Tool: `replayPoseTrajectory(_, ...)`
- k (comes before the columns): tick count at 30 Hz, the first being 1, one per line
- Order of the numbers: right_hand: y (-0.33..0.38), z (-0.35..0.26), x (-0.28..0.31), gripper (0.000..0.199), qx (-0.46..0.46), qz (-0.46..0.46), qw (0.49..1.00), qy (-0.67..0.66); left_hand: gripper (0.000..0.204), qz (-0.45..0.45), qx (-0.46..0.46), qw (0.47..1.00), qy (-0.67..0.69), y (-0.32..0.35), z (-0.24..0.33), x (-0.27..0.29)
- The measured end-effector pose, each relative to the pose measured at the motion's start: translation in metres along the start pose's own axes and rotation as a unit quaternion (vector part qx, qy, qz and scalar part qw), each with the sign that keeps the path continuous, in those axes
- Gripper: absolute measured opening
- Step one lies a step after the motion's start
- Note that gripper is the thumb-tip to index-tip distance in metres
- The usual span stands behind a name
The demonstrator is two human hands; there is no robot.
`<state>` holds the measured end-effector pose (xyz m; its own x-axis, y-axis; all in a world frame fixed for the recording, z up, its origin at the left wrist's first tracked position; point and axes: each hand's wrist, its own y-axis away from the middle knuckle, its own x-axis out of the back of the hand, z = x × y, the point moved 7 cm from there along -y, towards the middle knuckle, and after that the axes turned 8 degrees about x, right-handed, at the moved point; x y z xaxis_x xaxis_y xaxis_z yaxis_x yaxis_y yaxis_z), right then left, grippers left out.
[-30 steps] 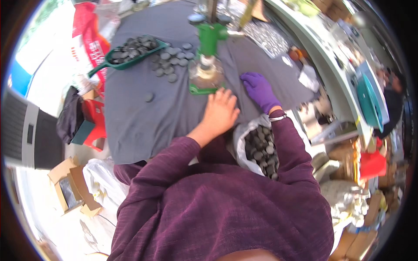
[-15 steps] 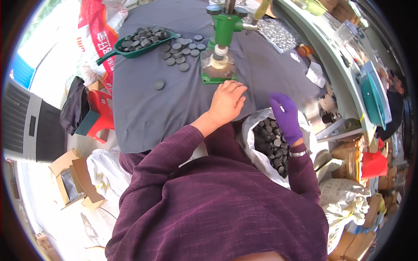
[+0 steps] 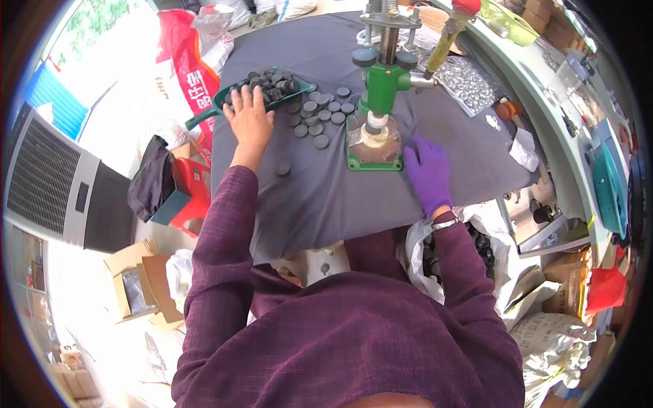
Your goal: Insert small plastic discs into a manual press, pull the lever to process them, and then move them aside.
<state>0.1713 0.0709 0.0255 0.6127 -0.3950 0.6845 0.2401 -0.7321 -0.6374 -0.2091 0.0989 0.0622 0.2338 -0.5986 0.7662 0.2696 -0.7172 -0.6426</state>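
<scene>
My left hand (image 3: 250,126), bare, reaches to the green scoop (image 3: 201,119) at the far left of the table, its fingers spread over the near edge of the black disc-shaped pieces (image 3: 282,87) heaped in it. Whether the fingertips touch them is hard to tell. Several loose discs (image 3: 321,112) lie between the scoop and a green hand press (image 3: 382,88). One more disc (image 3: 282,168) lies apart, nearer to me. In a purple glove, my right hand (image 3: 428,175) rests beside the right side of the press base, fingers extended and nothing visible in them.
The press lever (image 3: 445,44) slants up to the right. A tray of shiny small parts (image 3: 469,85) stands at the back right. Below the table's right front edge, an open white bag (image 3: 505,234) holds more black discs. A red stool (image 3: 197,180) stands left of the table.
My left hand has gone from in front of the press to the scoop at the far left. My gloved right hand has risen from over the bag to beside the press base. The view has shifted.
</scene>
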Motion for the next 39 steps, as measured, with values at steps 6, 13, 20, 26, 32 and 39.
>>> replayPoseTrajectory(6,0.001,0.008,-0.009,0.030,-0.004,-0.005,1.000,0.024,0.069,0.007,-0.026,0.999,-0.027,-0.007,-0.012,-0.031)
replayPoseTrajectory(13,0.001,0.005,-0.009,0.028,0.012,-0.012,0.999,0.032,0.072,-0.016,-0.068,0.996,0.051,-0.010,-0.051,-0.043)
replayPoseTrajectory(20,-0.001,0.004,-0.010,0.029,0.010,-0.014,0.998,0.056,0.074,-0.138,-0.048,0.989,-0.004,-0.022,-0.098,-0.054)
replayPoseTrajectory(26,-0.001,0.001,-0.009,0.028,0.010,-0.011,0.999,0.052,0.077,-0.162,-0.022,0.986,0.018,-0.028,-0.106,-0.064)
replayPoseTrajectory(32,0.002,0.003,-0.010,0.028,0.000,-0.021,0.999,0.047,0.077,-0.183,-0.017,0.981,0.064,-0.029,-0.107,-0.066)
replayPoseTrajectory(39,0.001,0.003,-0.011,0.026,0.023,-0.010,0.998,0.053,0.047,0.010,-0.032,0.983,0.181,-0.040,-0.064,-0.031)
